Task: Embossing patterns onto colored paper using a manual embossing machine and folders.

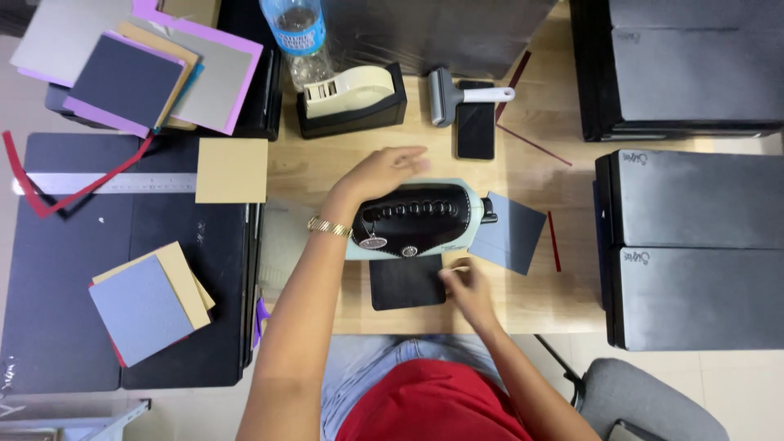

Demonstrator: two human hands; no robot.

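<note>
A tape dispenser (353,96) stands beside a water bottle (296,37); a roller (457,94) lies near a dark phone (475,129), and a ruler (106,183) crosses the black mat (49,310).

Bare forearms, no sleeves reaching the wrists, slim gold link bracelet (329,226) on the left wrist — glinting, right wrist plain, red top (433,404) at the lower edge, light-blue denim (367,367) across the lap — faded.

Clear water bottle (296,37) with blue label at top, dark-screened phone (475,131) beside roller
</note>
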